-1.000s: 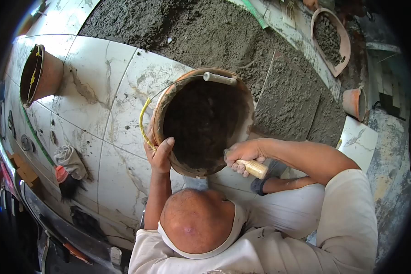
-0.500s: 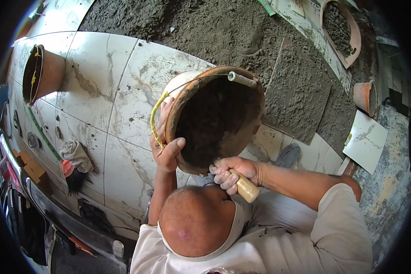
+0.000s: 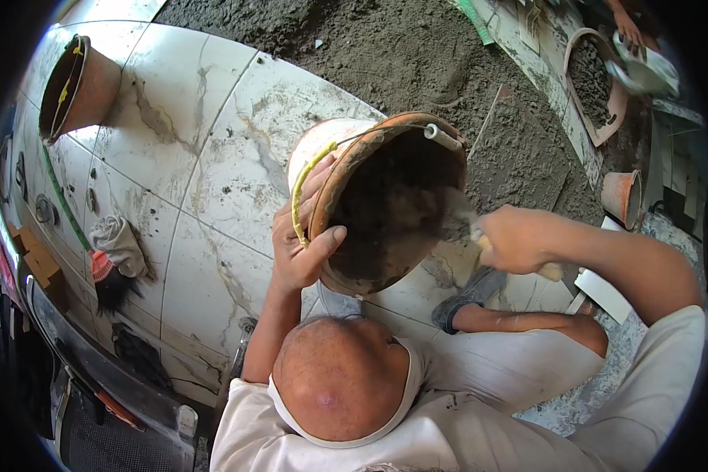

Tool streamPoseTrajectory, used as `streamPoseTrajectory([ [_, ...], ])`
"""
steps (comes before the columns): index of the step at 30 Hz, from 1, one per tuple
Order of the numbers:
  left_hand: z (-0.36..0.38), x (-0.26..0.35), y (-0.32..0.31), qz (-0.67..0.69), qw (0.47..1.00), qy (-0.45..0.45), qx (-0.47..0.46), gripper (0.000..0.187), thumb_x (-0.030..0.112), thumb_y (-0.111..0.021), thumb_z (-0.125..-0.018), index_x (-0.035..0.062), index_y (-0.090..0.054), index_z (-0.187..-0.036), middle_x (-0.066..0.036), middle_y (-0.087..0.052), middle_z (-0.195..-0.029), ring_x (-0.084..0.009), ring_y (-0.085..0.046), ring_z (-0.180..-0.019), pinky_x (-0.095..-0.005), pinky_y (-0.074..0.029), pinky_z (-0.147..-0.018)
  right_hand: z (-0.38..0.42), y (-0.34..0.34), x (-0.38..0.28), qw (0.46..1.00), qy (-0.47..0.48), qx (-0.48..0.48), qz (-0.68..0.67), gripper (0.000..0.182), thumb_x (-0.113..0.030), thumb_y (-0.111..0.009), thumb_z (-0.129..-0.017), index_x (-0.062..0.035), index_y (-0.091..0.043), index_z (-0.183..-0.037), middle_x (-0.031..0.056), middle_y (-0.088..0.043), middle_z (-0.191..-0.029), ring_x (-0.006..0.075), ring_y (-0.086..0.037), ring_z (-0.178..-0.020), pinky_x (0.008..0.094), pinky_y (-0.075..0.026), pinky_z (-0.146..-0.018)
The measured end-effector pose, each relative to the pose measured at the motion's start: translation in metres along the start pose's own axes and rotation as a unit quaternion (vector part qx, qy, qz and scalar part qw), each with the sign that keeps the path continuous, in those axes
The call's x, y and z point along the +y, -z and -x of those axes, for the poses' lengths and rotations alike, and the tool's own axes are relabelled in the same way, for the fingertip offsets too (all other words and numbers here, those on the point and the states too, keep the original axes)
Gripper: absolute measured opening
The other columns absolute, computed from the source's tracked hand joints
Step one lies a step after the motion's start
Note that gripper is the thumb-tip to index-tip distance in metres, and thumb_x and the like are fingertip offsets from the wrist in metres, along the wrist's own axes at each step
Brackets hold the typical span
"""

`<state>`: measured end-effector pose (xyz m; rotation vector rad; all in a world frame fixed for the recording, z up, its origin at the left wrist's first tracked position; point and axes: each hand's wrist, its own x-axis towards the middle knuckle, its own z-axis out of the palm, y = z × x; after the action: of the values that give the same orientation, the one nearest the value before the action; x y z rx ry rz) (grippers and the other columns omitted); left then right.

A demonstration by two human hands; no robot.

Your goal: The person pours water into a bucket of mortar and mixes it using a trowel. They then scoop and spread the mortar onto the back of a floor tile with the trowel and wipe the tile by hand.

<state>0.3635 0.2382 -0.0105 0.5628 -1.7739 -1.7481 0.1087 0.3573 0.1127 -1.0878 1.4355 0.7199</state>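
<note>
A large dirty bucket [image 3: 342, 267] is tilted with its dark mouth facing up and to the right, mortar smeared along its rim and inner wall. My left hand [image 3: 303, 248] grips its left side, thumb at the rim and fingers on the outer wall beside the yellow-wrapped wire handle [image 3: 300, 197]. To the right of the bucket, my right hand [image 3: 519, 240] is closed on the handle of a tool [image 3: 551, 271]. The tool's far end is blurred against the bucket's mouth, so its shape cannot be told.
Wet mortar [image 3: 370, 55] covers the floor beyond the bucket. Another bucket [image 3: 94, 86] lies at left, near a rag [image 3: 119, 245] and a black-bristled brush [image 3: 114, 291]. A small bucket [image 3: 621, 197] and a mortar-filled basin [image 3: 610, 130] are at right. Another person's hand [image 3: 628, 30] shows top right.
My right hand has swung right and up with the tool, away from the bucket's lower rim. The bucket and my left hand sit slightly further right. Another person's hand has appeared top right.
</note>
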Motion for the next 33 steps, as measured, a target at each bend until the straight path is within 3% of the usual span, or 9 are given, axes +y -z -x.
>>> streamPoseTrajectory([
  [4, 0.000, 0.001, -0.003, 0.008, 1.000, -0.020, 0.020, 0.057, 0.020, -0.063, -0.072, -0.0062, -0.057, -0.122, -0.021, -0.051, -0.134, -0.0359, -0.043, -0.130, -0.0453, -0.027, -0.109, -0.006, 0.009, 0.005, 0.997, -0.028, -0.032, 0.072, 0.034, -0.021, -0.057, -0.077, 0.0110, -0.060, -0.087, 0.0260, -0.065, -0.081, 0.0409, -0.064, -0.070, 0.0455, -0.053, -0.070],
  [8, 0.009, -0.005, -0.002, 0.015, 0.997, -0.005, 0.076, 0.057, 0.020, -0.063, -0.071, -0.0079, -0.057, -0.121, -0.022, -0.051, -0.133, -0.0362, -0.044, -0.129, -0.0450, -0.025, -0.110, -0.049, -0.029, 0.011, 0.967, -0.038, -0.191, -0.166, 0.026, -0.019, -0.057, -0.081, 0.0071, -0.056, -0.075, 0.0175, -0.061, -0.070, 0.0286, -0.064, -0.064, 0.0400, -0.053, -0.057],
  [11, 0.013, -0.010, -0.001, 0.030, 0.995, 0.011, 0.091, 0.058, 0.020, -0.063, -0.070, -0.0080, -0.057, -0.121, -0.022, -0.051, -0.133, -0.0354, -0.044, -0.129, -0.0444, -0.024, -0.111, -0.063, -0.074, -0.004, 0.831, -0.034, -0.241, -0.500, 0.019, -0.014, -0.057, -0.086, 0.0003, -0.051, -0.076, 0.0053, -0.051, -0.065, 0.0148, -0.055, -0.057, 0.0312, -0.051, -0.048],
  [15, 0.009, -0.014, -0.008, 0.123, 0.981, 0.048, 0.140, 0.061, 0.020, -0.064, -0.068, -0.0073, -0.058, -0.122, -0.023, -0.050, -0.134, -0.0331, -0.041, -0.132, -0.0430, -0.022, -0.112, -0.067, -0.099, -0.037, 0.699, -0.030, -0.278, -0.658, 0.015, -0.013, -0.055, -0.086, -0.0049, -0.046, -0.077, 0.0036, -0.050, -0.068, 0.0131, -0.051, -0.054, 0.0288, -0.046, -0.048],
  [19, 0.016, -0.018, 0.002, 0.156, 0.969, 0.101, 0.165, 0.065, 0.018, -0.065, -0.067, -0.0102, -0.053, -0.125, -0.023, -0.048, -0.135, -0.0296, -0.040, -0.132, -0.0395, -0.022, -0.112, -0.085, -0.103, -0.060, 0.599, 0.066, -0.338, -0.723, 0.014, -0.017, -0.053, -0.088, -0.0095, -0.046, -0.079, 0.0004, -0.046, -0.066, 0.0096, -0.046, -0.051, 0.0256, -0.040, -0.043],
  [21, 0.018, -0.017, 0.003, 0.202, 0.952, 0.118, 0.198, 0.069, 0.018, -0.066, -0.067, -0.0117, -0.049, -0.128, -0.020, -0.051, -0.133, -0.0264, -0.044, -0.127, -0.0356, -0.026, -0.110, -0.097, -0.107, -0.068, 0.412, 0.132, -0.430, -0.793, 0.016, -0.017, -0.052, -0.089, -0.0118, -0.045, -0.075, -0.0032, -0.046, -0.067, 0.0041, -0.044, -0.052, 0.0240, -0.041, -0.047],
  [24, 0.026, -0.017, 0.006, 0.161, 0.950, 0.134, 0.232, 0.068, 0.022, -0.060, -0.069, -0.0097, -0.047, -0.129, -0.018, -0.058, -0.121, -0.0256, -0.057, -0.110, -0.0348, -0.043, -0.097, -0.102, -0.107, -0.090, 0.342, 0.192, -0.427, -0.815, 0.014, -0.018, -0.051, -0.090, -0.0131, -0.045, -0.078, -0.0067, -0.043, -0.066, 0.0011, -0.041, -0.049, 0.0205, -0.039, -0.044],
  [32, 0.027, 0.002, -0.008, 0.211, 0.934, 0.135, 0.254, 0.071, 0.024, -0.055, -0.074, -0.0079, -0.040, -0.135, -0.019, -0.052, -0.129, -0.0270, -0.050, -0.119, -0.0358, -0.036, -0.104, -0.094, -0.063, -0.127, -0.040, 0.269, -0.438, -0.857, 0.011, -0.014, -0.051, -0.088, -0.0079, -0.049, -0.079, -0.0064, -0.046, -0.066, 0.0007, -0.045, -0.049, 0.0183, -0.043, -0.044],
  [33, 0.030, -0.002, -0.004, 0.211, 0.934, 0.132, 0.256, 0.071, 0.024, -0.055, -0.074, -0.0079, -0.040, -0.135, -0.019, -0.052, -0.129, -0.0270, -0.050, -0.119, -0.0358, -0.036, -0.104, -0.094, -0.060, -0.124, -0.032, 0.263, -0.428, -0.864, 0.012, -0.015, -0.051, -0.088, -0.0068, -0.050, -0.080, -0.0063, -0.047, -0.066, 0.0008, -0.045, -0.050, 0.0185, -0.044, -0.044],
])
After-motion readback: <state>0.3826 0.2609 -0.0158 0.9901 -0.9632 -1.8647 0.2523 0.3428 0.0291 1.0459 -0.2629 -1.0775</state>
